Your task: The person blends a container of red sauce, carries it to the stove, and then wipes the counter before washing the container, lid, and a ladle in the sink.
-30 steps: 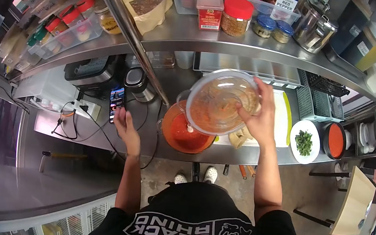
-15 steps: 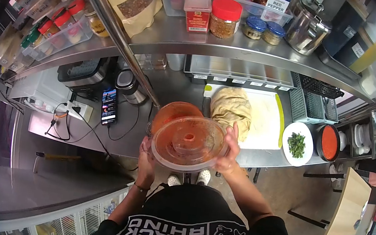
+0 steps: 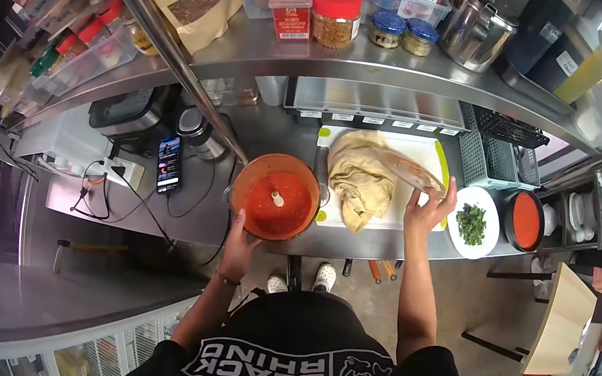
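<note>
A food processor bowl (image 3: 239,192) stands on the steel counter, uncovered, with red sauce (image 3: 284,205) around its pale centre post. My left hand (image 3: 236,247) grips the bowl's near left side, thumb up against the wall. Off to the right, my right hand (image 3: 429,212) holds the clear, sauce-smeared lid (image 3: 410,172) by its edge. Tilted steeply, the lid is over the white cutting board (image 3: 421,148) and in front of part of a crumpled yellowish cloth (image 3: 358,177).
Chopped greens fill a white plate (image 3: 485,245) beside a dark bowl of red sauce (image 3: 526,221). Left of the processor lie a phone (image 3: 170,166) and loose cables. Overhead runs a steel shelf (image 3: 259,55) with spice jars, its slanted post (image 3: 173,50) reaching down near the bowl.
The lid has moved from over the bowl to the right, above the board, in my right hand. My left hand has let go of the lid and is at the bowl.
</note>
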Available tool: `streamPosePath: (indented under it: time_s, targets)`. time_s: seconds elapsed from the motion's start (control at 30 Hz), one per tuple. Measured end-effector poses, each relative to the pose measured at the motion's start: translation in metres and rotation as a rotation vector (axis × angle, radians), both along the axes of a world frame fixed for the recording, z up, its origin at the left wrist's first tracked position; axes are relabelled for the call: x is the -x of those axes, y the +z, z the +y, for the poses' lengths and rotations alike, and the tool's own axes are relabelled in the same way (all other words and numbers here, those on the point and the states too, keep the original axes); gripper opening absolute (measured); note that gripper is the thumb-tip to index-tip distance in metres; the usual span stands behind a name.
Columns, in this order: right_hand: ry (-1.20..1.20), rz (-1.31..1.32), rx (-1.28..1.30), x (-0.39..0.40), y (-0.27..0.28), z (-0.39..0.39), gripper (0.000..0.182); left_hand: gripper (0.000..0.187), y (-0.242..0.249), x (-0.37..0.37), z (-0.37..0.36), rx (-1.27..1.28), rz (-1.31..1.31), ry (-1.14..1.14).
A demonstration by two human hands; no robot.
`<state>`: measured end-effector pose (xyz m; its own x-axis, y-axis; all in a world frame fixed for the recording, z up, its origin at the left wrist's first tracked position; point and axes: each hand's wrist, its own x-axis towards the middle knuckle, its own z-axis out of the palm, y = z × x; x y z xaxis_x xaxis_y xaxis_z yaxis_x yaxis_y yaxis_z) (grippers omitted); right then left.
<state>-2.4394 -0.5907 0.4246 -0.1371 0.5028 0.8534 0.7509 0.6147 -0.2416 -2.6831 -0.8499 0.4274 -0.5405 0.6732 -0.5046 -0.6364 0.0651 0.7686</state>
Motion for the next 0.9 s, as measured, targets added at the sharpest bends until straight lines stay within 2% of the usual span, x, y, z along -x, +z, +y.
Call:
streamPosePath:
  time_s: [0.17,0.3,0.37,0.5,0.57,0.6,0.67,0.73,0.77,0.8,0.83,0.9]
  targets:
    - [-0.022,-0.063,0.041,0.005,-0.02,0.009,0.034,0.051,-0.003,0.008,0.005,-0.016,-0.034,-0.047]
    - [0.086,-0.129,0.115,0.006,-0.038,0.007,0.036,0.049,0.009,0.011,0.01,-0.02,0.004,-0.035]
    - [0.179,-0.129,0.339,0.004,-0.04,0.003,0.037,0.048,0.006,0.017,0.013,-0.073,0.028,-0.037]
    - [0.213,-0.19,0.479,0.006,-0.004,-0.019,0.045,0.045,0.0,0.036,0.017,-0.192,0.097,-0.022]
    - [0.433,-0.031,0.478,0.011,0.011,-0.035,0.052,0.043,-0.002,0.044,0.018,-0.213,0.081,-0.017]
    - [0.469,0.033,0.531,0.016,0.013,-0.049,0.054,0.043,-0.002,0.046,0.018,-0.209,0.069,-0.024]
    - [0.69,0.237,0.717,0.039,0.028,-0.078,0.046,0.042,-0.007,0.048,0.019,-0.203,0.055,-0.039]
    - [0.825,0.181,0.779,0.063,0.005,-0.094,0.049,0.041,-0.018,0.05,0.021,-0.214,0.041,-0.065]
    - [0.879,0.22,0.961,0.076,-0.008,-0.099,0.049,0.041,-0.024,0.049,0.021,-0.212,0.042,-0.07]
    - [0.914,0.366,1.098,0.092,-0.024,-0.101,0.056,0.04,-0.029,0.05,0.022,-0.247,0.021,-0.043]
    - [0.912,0.376,1.098,0.106,-0.03,-0.103,0.056,0.039,-0.031,0.049,0.023,-0.282,-0.001,-0.017]
    - [1.129,0.69,1.273,0.128,-0.027,-0.107,0.056,0.039,-0.028,0.043,0.024,-0.31,0.008,-0.008]
